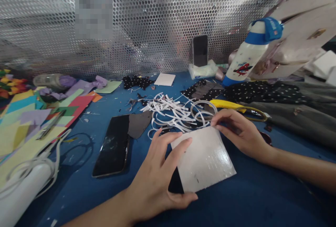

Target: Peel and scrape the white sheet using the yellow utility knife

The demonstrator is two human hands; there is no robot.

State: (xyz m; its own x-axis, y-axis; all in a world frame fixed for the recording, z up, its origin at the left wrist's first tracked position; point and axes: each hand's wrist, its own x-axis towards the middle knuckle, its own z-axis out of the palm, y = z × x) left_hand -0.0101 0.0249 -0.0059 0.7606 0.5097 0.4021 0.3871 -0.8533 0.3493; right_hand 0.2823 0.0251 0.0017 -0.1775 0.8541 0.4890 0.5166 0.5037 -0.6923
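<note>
A white square card with a glossy, streaked surface lies tilted in front of me. My left hand spans its left side, fingertips on the upper part and thumb at the lower edge. At the card's upper right corner, my right hand has thumb and forefinger pinched together. A dark patch shows beside the card's left edge, under my left hand; I cannot tell what it is. Just beyond the card lies a tangled heap of thin white strips, with a roll of tape at its right.
A black phone and grey scrap lie left. Yellow-handled scissors, polka-dot fabric, a bottle and a bag stand right. Coloured papers and a white cable are far left; perforated metal rises behind.
</note>
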